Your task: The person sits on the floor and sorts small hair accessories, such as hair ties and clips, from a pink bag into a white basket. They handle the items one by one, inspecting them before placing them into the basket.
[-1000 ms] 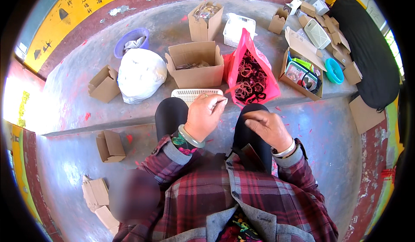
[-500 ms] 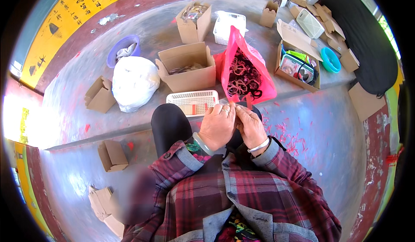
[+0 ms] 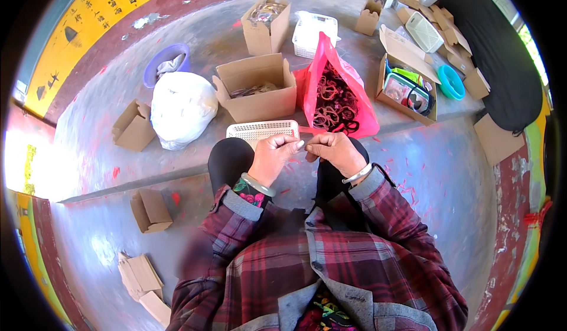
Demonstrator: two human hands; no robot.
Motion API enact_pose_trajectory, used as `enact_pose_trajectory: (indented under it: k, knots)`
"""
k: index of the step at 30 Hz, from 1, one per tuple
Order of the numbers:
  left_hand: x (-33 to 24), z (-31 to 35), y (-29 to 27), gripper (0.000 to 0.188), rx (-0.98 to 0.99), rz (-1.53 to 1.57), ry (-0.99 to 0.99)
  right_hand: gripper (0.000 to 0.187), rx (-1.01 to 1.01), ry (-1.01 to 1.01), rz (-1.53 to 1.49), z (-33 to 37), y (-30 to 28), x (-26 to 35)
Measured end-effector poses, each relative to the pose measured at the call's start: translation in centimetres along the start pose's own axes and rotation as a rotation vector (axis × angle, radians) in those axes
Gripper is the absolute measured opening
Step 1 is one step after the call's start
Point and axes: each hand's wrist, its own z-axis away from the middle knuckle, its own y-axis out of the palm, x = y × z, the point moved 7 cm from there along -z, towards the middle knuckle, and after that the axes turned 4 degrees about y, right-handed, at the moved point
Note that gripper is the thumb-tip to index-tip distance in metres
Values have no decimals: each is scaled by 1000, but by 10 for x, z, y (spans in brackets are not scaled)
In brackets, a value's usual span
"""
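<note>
Above my lap, my left hand [image 3: 273,158] and my right hand [image 3: 336,152] face each other with their fingertips almost meeting. Both are pinched, thumb against fingers. Whatever sits between the fingertips is too small to make out. Just beyond the left hand is a shallow white perforated basket [image 3: 260,129], its near side covered by that hand. Past my right hand stands an upright pink plastic bag [image 3: 361,113], gaping and full of dark reddish looped bands [image 3: 335,103].
Behind the basket stands an open cardboard box [image 3: 260,105] with loose items inside. To its left are a stuffed white bag [image 3: 183,109] and a purple basin [image 3: 147,68]. An open carton [image 3: 407,109] of mixed things stands right. Red scraps litter the floor, which has a step edge.
My hands have drawn slightly apart, the left moving left and the right turning inward. The red strip that stuck out by the right fingers no longer shows.
</note>
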Motion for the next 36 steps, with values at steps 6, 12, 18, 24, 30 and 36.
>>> enact_pose_trajectory:
  k: [6,12,18,24,30,36]
  knots:
    - [19,1,-24,16,-165,204,-35,19,31,113,-203,-21,12,-24]
    - [38,-4,-17,20,-67,241,-156,18,-27,104,-234,-29,2,-52]
    - [50,-6,-11,22,-20,179,-205,15,-22,108,-181,-30,-2,-57]
    - [56,-7,-11,22,-45,190,-177,13,-33,115,-174,-29,-1,-56]
    - [56,-6,-9,21,-68,260,-218,12,-52,84,-216,-31,-3,-59]
    - [58,-6,-7,21,-59,289,-217,11,-48,70,-288,-31,-2,-59]
